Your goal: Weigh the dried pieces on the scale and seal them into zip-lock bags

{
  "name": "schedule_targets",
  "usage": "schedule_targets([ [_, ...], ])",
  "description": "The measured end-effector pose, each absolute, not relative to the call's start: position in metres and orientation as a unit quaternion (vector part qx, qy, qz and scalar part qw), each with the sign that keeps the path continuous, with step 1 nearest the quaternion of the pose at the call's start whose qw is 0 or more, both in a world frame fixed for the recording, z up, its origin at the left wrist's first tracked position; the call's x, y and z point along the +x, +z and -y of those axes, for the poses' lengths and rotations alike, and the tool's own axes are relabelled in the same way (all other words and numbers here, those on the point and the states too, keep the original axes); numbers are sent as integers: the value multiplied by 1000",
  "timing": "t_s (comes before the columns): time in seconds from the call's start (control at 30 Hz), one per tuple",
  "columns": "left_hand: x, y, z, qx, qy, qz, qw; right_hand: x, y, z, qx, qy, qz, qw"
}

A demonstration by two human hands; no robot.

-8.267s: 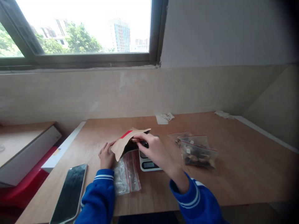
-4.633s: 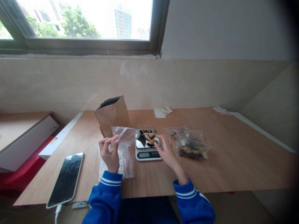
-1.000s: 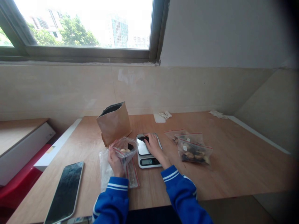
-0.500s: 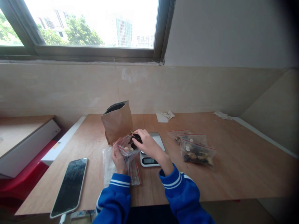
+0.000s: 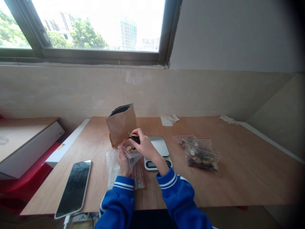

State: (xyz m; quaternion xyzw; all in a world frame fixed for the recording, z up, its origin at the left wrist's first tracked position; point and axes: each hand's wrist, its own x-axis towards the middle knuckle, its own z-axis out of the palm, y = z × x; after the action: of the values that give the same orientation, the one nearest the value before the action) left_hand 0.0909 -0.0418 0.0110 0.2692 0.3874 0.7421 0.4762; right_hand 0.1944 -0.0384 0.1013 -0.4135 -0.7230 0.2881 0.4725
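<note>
Here, right hand [image 5: 145, 148] has fingers [image 5: 137, 133] pressed together, clamped on dark dried piece [image 5: 133, 138], just above mouth of clear plastic zip bag [image 5: 128, 153]. Left hand [image 5: 123, 164] has fingers curled around this bag, holding it up, pale pieces inside. Just behind, upright brown kraft paper bag [image 5: 121, 127] with black lining. Just right, white digital scale [image 5: 157, 152]. Farther right, two filled zip bags [image 5: 202, 156] lie on light wooden bench [image 5: 243, 181]. Left, black smartphone [image 5: 73, 189].
</note>
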Motion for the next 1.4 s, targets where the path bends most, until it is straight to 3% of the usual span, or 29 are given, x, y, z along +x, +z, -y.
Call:
schedule_targets([
  [0.23,90,11,43,293,745,-376,467,200,101,38,-429,207,742,472],
  [0.53,91,18,48,303,755,-346,467,194,97,40,-453,287,652,536],
  [0.77,93,17,48,281,765,-322,483,190,106,56,-497,132,757,402],
  [0.9,91,11,46,279,764,-322,485,183,102,63,-518,99,762,376],
  [1.17,87,11,45,262,774,-323,477,192,71,98,-555,107,645,514],
  [1.4,94,30,57,277,770,-359,449,172,33,123,-576,236,548,559],
])
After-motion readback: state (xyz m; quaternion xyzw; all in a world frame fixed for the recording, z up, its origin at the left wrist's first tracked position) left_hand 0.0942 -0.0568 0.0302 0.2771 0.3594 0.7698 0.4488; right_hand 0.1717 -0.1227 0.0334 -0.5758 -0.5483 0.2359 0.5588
